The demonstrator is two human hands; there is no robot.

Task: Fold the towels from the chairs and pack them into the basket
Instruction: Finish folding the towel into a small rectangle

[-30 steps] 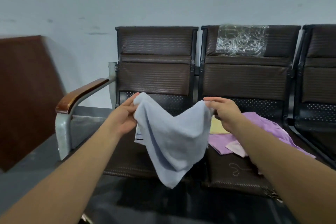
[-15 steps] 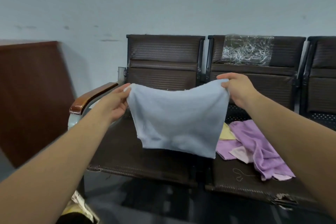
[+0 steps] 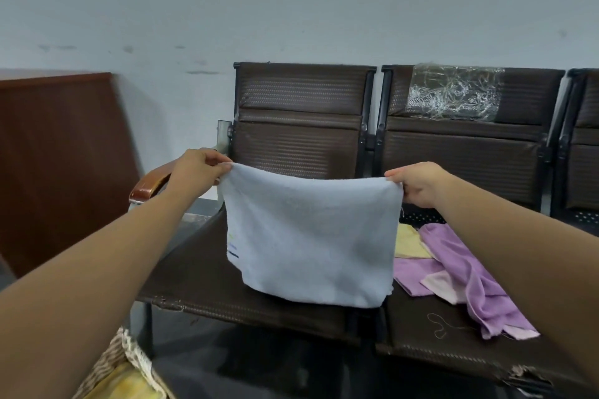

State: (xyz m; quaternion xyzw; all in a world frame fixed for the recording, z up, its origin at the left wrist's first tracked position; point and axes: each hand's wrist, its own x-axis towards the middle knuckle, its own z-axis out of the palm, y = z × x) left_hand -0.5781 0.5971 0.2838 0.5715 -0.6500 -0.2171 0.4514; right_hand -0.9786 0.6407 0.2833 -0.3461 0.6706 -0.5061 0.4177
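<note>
The left hand (image 3: 197, 168) and the right hand (image 3: 418, 183) each pinch one upper corner of the light blue towel (image 3: 311, 236) — it hangs spread above the seat of the left chair (image 3: 194, 269). Its small dark print (image 3: 232, 253) at the lower left edge is too blurred to read.

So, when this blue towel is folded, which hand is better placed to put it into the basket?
Probably the left hand: the basket sits low on the left, below that arm. The right hand, pinching the blue towel, is farther from it.
</note>
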